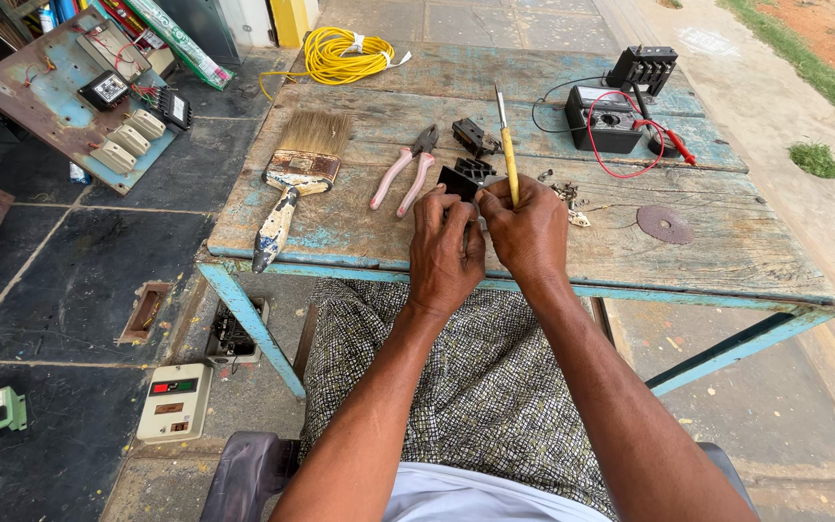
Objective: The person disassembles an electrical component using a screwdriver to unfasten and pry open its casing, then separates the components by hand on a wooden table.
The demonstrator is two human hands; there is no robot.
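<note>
Right, left hand (445, 253) grips the black part (460, 181) at the surface's (727, 242) near edge, right hand (528, 230) holds the yellow screwdriver (508, 155) upright; best brace both hands steady.

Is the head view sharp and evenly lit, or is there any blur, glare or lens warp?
Head view: soft daylight, no glare; hands and paintbrush in focus; wide-angle lens bends the table edges outward.
</note>
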